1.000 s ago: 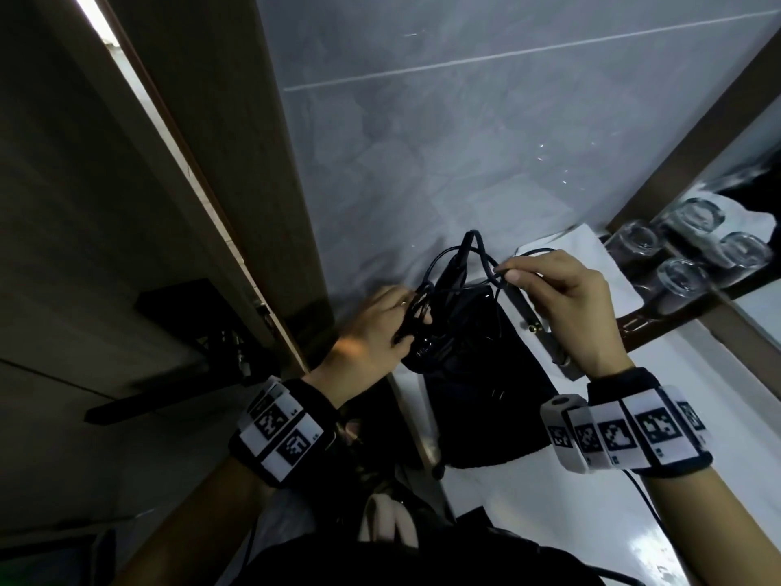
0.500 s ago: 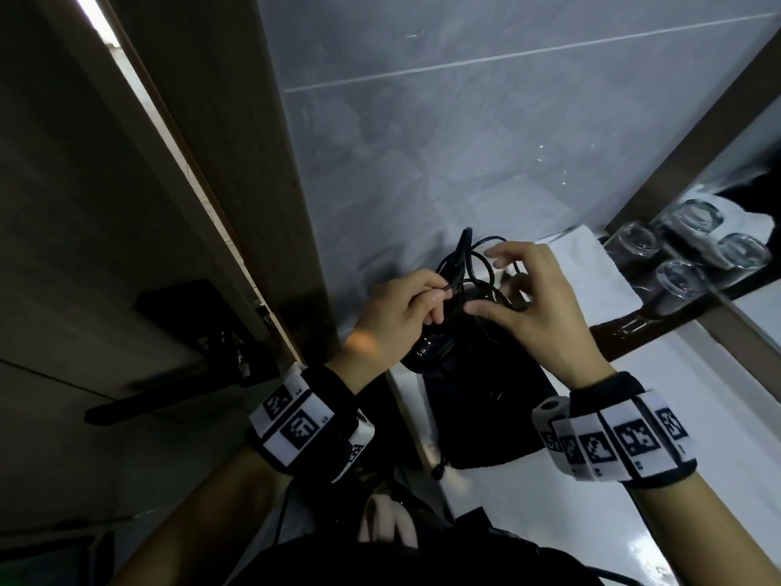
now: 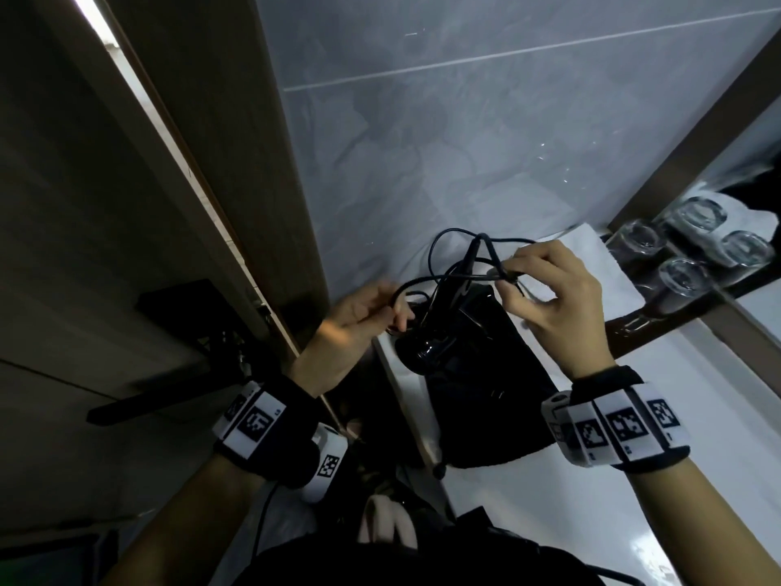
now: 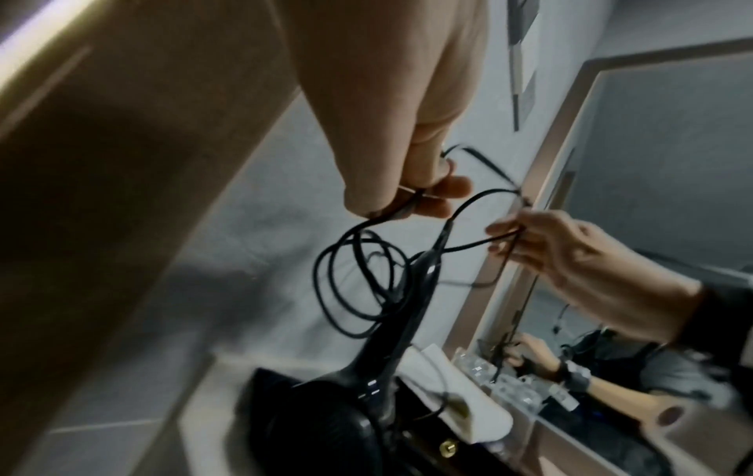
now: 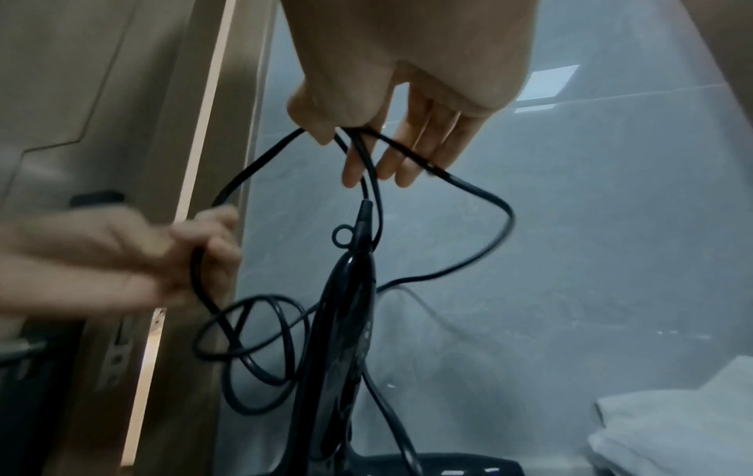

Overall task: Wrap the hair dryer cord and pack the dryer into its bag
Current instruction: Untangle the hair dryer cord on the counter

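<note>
A: Starting at the left, what is there?

B: A wooden door frame point(image 3: 236, 205) runs up the left side, with a grey tiled wall point(image 3: 486, 141) beside it. In front of the frame, the left hand point(image 3: 359, 319) has its fingers curled round a strand of the black cord point(image 3: 439, 281), pinching it between thumb and fingertips.

A: And the cord itself?

B: It hangs in several loose loops between the two hands. In the left wrist view the loops point(image 4: 358, 283) dangle just beside the dryer's handle, unwrapped and slack.

A: Where is the hair dryer point(image 3: 435, 344)?

B: In the middle, standing with its handle pointing up and its round black head low, sitting at the mouth of the black bag point(image 3: 486, 399). The bag lies on the white desk point(image 3: 634, 501), near the desk's left edge. How far the head is inside the bag I cannot tell.

A: The right side?

B: The right hand point(image 3: 553, 302) is raised above the bag. Its thumb and forefinger pinch two or three strands of cord at the top of a loop, and the other fingers hang relaxed, as the right wrist view point(image 5: 391, 106) shows. Past that hand lies a folded white towel point(image 3: 591, 255) against the wall, and further right a mirror frame point(image 3: 684, 133) with upturned drinking glasses point(image 3: 684, 277) near its foot.
</note>
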A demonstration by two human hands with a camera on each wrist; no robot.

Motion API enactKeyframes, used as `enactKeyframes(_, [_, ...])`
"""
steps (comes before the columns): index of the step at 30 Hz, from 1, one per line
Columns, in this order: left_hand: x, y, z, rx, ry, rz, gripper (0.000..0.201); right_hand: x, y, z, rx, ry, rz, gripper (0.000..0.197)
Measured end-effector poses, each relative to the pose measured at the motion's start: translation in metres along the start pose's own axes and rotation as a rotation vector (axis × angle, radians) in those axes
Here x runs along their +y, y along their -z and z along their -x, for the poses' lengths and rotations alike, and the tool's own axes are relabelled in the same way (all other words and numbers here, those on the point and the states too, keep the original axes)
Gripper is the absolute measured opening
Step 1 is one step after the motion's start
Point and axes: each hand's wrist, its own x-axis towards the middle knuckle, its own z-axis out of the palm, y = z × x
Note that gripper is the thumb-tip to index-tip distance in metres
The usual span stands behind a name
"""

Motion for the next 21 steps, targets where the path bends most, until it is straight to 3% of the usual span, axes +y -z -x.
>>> enactKeyframes(3, [-0.012, 0.013, 0.001, 0.092, 0.025, -0.108, 0.021, 0.002, 0.005, -0.001, -0.073, -0.008, -0.093, 0.018])
enactKeyframes(7, [-0.017, 0.01, -0.003, 0.179, 0.078, -0.652, 0.018, -0.001, 0.001, -0.001, -0.153, -0.003, -0.09, 0.02])
enactKeyframes(10, [-0.005, -0.008, -0.009, 0.224, 0.048, -0.906, 0.05, -0.008, -0.005, -0.001, -0.178, 0.022, -0.067, 0.017])
enactKeyframes(13, [0.019, -0.026, -0.015, 0.224, -0.138, -1.023, 0.066, -0.015, -0.01, -0.003, -0.215, 0.085, -0.043, 0.017])
enactKeyframes(15, [0.032, -0.036, -0.019, 0.119, -0.228, -1.137, 0.048, -0.018, -0.011, -0.005, -0.215, 0.124, -0.022, 0.02])
enactKeyframes(17, [0.04, -0.042, -0.021, 0.109, -0.25, -1.229, 0.028, -0.018, -0.012, -0.006, -0.178, 0.134, 0.003, 0.022])
enactKeyframes(21, [0.047, -0.038, -0.027, 0.123, -0.293, -0.955, 0.013, -0.013, -0.01, -0.005, -0.161, 0.121, 0.039, 0.022])
